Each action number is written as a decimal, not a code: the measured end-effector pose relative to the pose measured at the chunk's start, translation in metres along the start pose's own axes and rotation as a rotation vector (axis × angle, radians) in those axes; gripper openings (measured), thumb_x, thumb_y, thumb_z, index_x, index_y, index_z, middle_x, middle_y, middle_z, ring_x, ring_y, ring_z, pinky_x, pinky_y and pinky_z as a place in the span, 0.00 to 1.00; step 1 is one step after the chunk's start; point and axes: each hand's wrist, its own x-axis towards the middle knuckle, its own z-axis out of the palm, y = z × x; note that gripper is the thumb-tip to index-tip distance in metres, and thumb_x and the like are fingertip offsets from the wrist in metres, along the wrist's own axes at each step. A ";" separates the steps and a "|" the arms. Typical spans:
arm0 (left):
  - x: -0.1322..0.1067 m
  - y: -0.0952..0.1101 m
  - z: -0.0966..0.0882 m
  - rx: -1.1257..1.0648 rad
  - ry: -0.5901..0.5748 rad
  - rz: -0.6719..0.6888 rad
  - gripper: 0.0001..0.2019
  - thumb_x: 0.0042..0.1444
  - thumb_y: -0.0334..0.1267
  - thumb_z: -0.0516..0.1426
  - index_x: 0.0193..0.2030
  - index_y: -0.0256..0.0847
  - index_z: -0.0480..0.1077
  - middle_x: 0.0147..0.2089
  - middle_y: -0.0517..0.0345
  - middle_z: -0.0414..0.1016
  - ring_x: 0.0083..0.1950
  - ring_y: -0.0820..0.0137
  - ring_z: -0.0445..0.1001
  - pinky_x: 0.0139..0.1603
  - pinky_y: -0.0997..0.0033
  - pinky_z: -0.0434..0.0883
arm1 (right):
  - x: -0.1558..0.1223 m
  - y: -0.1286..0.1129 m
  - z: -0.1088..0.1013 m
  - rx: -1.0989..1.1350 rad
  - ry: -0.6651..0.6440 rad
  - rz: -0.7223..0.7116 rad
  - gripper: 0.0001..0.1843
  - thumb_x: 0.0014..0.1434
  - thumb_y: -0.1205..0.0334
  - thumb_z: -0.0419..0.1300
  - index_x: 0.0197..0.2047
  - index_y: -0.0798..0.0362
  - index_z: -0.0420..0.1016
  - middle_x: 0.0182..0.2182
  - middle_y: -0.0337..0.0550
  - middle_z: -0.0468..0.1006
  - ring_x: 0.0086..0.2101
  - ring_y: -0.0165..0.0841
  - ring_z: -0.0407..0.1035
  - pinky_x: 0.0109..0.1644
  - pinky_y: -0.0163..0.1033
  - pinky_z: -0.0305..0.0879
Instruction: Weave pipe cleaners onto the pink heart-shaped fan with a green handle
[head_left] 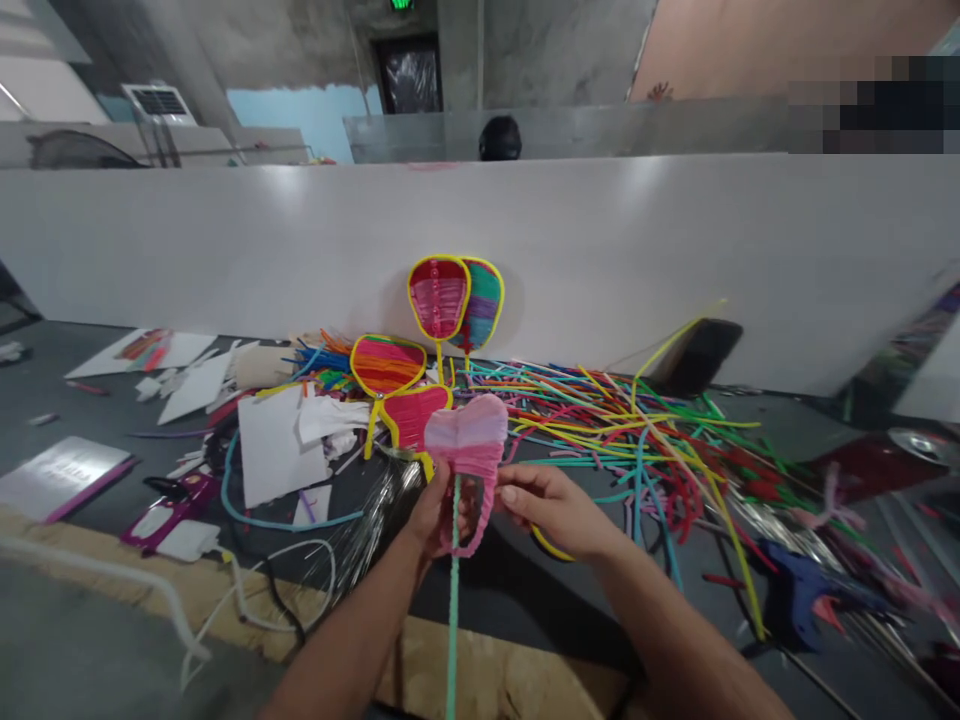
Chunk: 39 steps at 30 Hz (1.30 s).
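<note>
My left hand [433, 515] and my right hand [551, 508] together hold up a heart-shaped fan [466, 436] woven from pink pipe cleaners. Its frame loops down in pink below the woven part, and a green stem [453, 600] hangs down from it toward me. Both hands pinch the lower edges of the fan, left on the left side, right on the right side. Behind it lie two finished fans [387, 364] with yellow rims, and two more stand against the white board [454, 298].
A big tangle of coloured pipe cleaners [645, 430] covers the dark table to the right. White paper sheets [274, 445], a phone [171, 510], white cables [247, 600] and a blue glue gun [806, 590] lie around. A white partition [225, 240] closes the back.
</note>
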 end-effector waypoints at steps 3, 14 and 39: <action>0.002 -0.003 0.000 0.053 0.058 -0.012 0.26 0.44 0.60 0.58 0.18 0.36 0.63 0.10 0.66 0.59 0.09 0.80 0.57 0.08 0.82 0.52 | 0.005 0.006 0.003 0.189 -0.010 0.029 0.16 0.52 0.51 0.64 0.35 0.57 0.76 0.24 0.36 0.70 0.19 0.20 0.56 0.22 0.27 0.53; 0.006 -0.008 0.003 0.098 0.122 -0.031 0.28 0.47 0.62 0.55 0.17 0.35 0.63 0.10 0.65 0.58 0.09 0.81 0.55 0.09 0.82 0.49 | 0.006 0.010 0.000 0.298 0.055 0.086 0.14 0.50 0.53 0.65 0.28 0.57 0.75 0.22 0.37 0.72 0.17 0.19 0.57 0.18 0.27 0.50; 0.008 -0.016 0.002 0.256 0.157 -0.004 0.29 0.35 0.66 0.59 0.24 0.36 0.68 0.13 0.65 0.63 0.11 0.80 0.58 0.12 0.80 0.54 | 0.006 0.017 0.014 0.543 0.025 0.038 0.12 0.46 0.56 0.68 0.27 0.56 0.75 0.18 0.35 0.70 0.15 0.19 0.56 0.18 0.27 0.50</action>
